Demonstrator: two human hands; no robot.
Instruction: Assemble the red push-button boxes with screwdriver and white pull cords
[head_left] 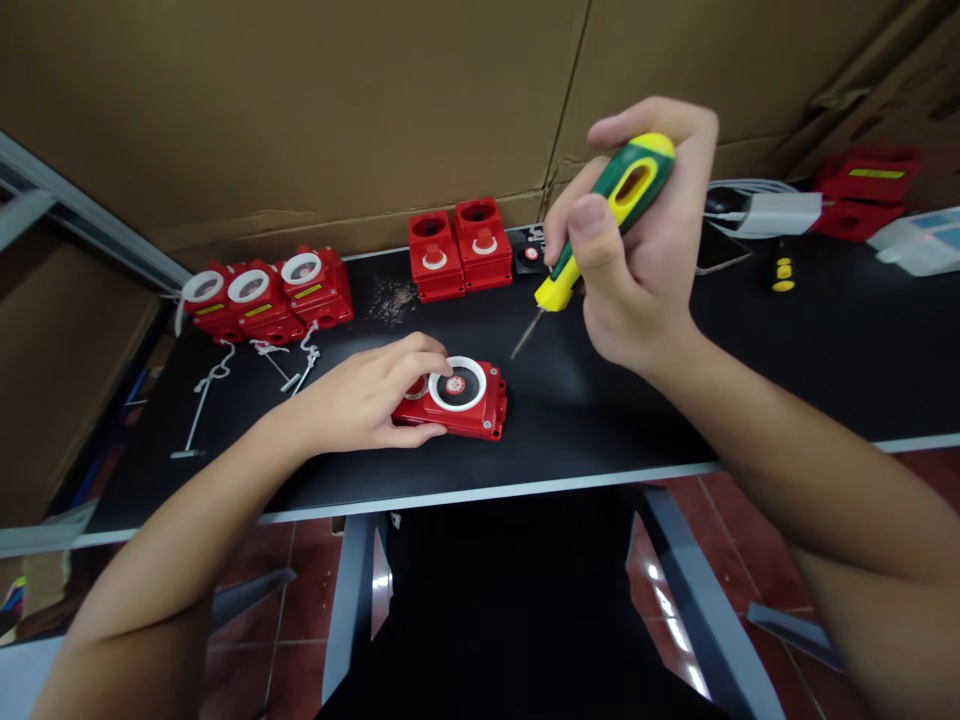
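Observation:
My right hand (pixel 645 250) is raised over the bench, closed around a screwdriver (pixel 622 195) with a green and yellow handle. Its thin metal shaft slants down to the left, and the tip is in the air, apart from the box below. On the black benchtop lies a red box (pixel 491 405) with a white ring around a black disc, and screws at its right corners. My left hand (pixel 375 395) grips its left end, thumb along the near side and fingers over the top, one fingertip at the white ring. That end is mostly hidden.
Several red boxes stand behind: a group with white rings (pixel 307 280) at left, two with open round holes (pixel 457 245) at the back. Small metal hammers (pixel 196 420) on cords lie at left. A white charger (pixel 784 214) and a short screwdriver (pixel 783 272) are at right.

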